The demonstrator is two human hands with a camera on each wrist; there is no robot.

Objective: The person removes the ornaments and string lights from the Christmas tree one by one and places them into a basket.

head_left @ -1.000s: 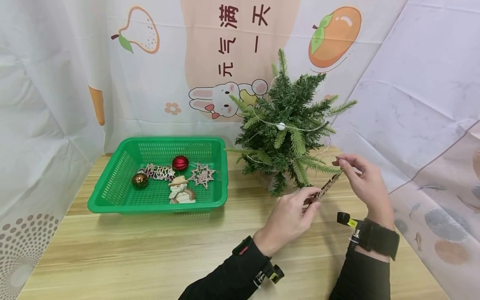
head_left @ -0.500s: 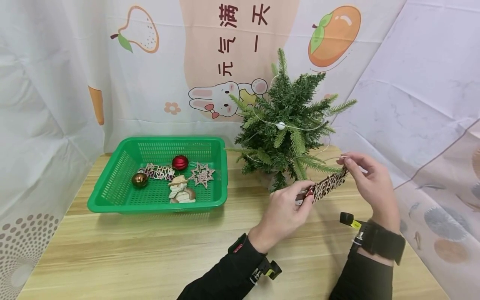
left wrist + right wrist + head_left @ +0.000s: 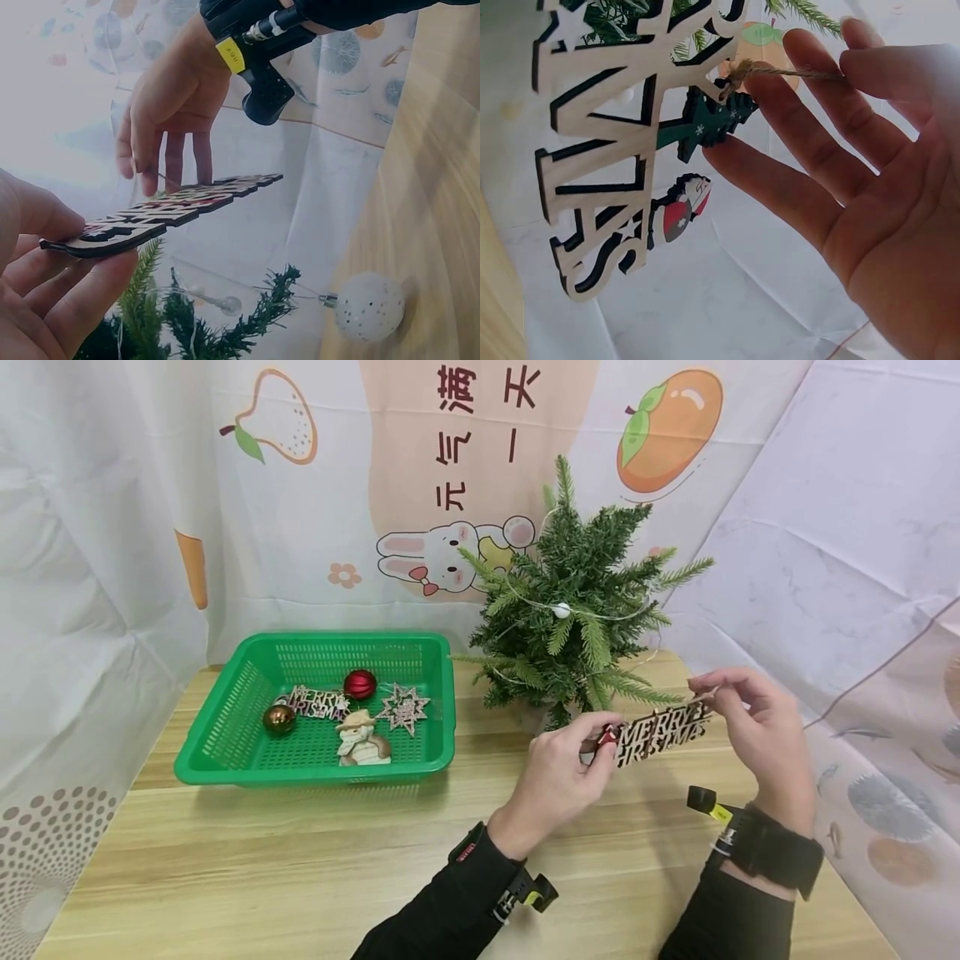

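A cut-out wooden Merry Christmas sign (image 3: 663,732) is held up in front of the small Christmas tree (image 3: 570,610). My left hand (image 3: 558,772) pinches its left end between thumb and fingers. At the other end, my right hand (image 3: 768,731) pinches the twine (image 3: 799,73) knotted to the sign, its other fingers spread behind. A painted green tree (image 3: 705,124) and a little Santa (image 3: 681,214) stick out from the lettering in the right wrist view. Part of the left end is hidden by my left fingers.
On the wooden table (image 3: 300,877), a green basket (image 3: 315,776) holds a red ball (image 3: 360,684), a brown ball (image 3: 279,719), another sign (image 3: 318,703), a star (image 3: 405,710) and a snowman-like figure (image 3: 362,745). A white speckled ball (image 3: 371,307) hangs from the tree.
The sign has turned from nearly edge-on so its lettering now faces the head camera. My right hand has moved right and slightly down, my left hand slightly left.
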